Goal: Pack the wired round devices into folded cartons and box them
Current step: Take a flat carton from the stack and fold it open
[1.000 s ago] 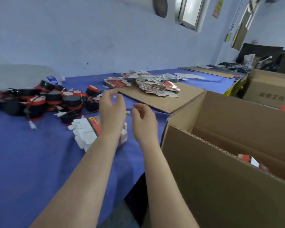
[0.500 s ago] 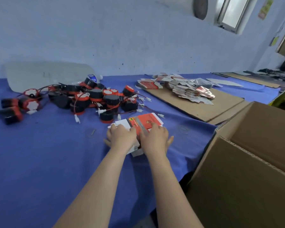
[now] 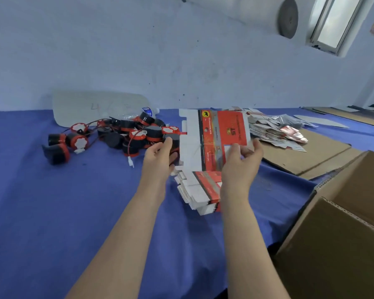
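Right hand [image 3: 239,169] on flat carton [image 3: 212,134]

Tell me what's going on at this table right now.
A person is packing by hand. The right hand pinches a flat, unfolded red-and-white carton, held up above the stack of flat cartons on the blue table. The left hand is at the carton's left edge; its grip is unclear. The wired round devices lie piled behind, none packed into this carton yet. The big cardboard box stands open at the right.
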Motion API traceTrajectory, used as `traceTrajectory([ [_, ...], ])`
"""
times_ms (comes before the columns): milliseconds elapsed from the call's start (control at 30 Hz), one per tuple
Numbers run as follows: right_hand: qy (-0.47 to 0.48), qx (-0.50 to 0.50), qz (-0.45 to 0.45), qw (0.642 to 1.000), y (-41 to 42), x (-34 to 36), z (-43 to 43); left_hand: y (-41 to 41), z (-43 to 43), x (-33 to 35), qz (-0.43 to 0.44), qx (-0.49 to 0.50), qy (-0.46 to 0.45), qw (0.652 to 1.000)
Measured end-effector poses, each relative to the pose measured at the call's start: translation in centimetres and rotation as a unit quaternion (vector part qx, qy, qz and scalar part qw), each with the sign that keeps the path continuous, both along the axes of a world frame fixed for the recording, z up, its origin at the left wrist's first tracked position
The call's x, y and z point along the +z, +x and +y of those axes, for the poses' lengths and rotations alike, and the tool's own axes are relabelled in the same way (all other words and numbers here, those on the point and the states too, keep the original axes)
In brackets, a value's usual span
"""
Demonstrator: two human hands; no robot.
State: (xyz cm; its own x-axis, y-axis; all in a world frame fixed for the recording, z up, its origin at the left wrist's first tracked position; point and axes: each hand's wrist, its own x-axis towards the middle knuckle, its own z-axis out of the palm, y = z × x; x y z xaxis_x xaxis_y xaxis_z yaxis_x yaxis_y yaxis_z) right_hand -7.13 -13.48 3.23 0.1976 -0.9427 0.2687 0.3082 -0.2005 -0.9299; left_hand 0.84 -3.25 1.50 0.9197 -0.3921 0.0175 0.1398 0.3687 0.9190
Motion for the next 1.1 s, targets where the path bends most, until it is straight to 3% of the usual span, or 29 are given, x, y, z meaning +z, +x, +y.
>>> traceTrajectory([
  [133,0.091,0.122,-0.055,0.987,4.8,-0.9,4.9,-0.1,3.1,0.2,0.05,-0.006,-0.193,0.98],
  [200,0.117,0.166,-0.037,0.978,7.2,-2.1,7.7,0.3,5.0,-0.4,0.024,0.026,-0.229,0.973],
  [300,0.111,0.254,0.043,0.96,10.0,-3.9,11.5,1.8,8.2,-1.5,-0.032,0.134,-0.149,0.979],
  [400,-0.069,0.262,0.205,0.941,11.5,-5.5,13.9,3.8,12.4,-2.4,-0.076,0.215,-0.054,0.972],
  [467,-0.168,0.272,0.179,0.931,12.2,-5.7,14.9,5.0,15.7,-2.7,-0.12,0.216,0.027,0.969],
  [567,-0.212,0.333,0.143,0.907,13.6,-5.6,15.6,6.3,18.8,-2.9,-0.151,0.183,0.129,0.963],
  [733,-0.197,0.328,0.107,0.918,13.8,-6.8,16.5,7.4,20.0,-3.8,-0.081,0.338,0.02,0.937],
  [967,-0.211,0.324,0.128,0.913,13.3,-7.7,18.0,7.3,18.1,-5.7,-0.109,0.312,0.035,0.943],
  [1100,-0.165,0.325,0.123,0.923,13.3,-7.8,17.8,7.2,18.0,-6.2,-0.148,0.311,0.05,0.938],
])
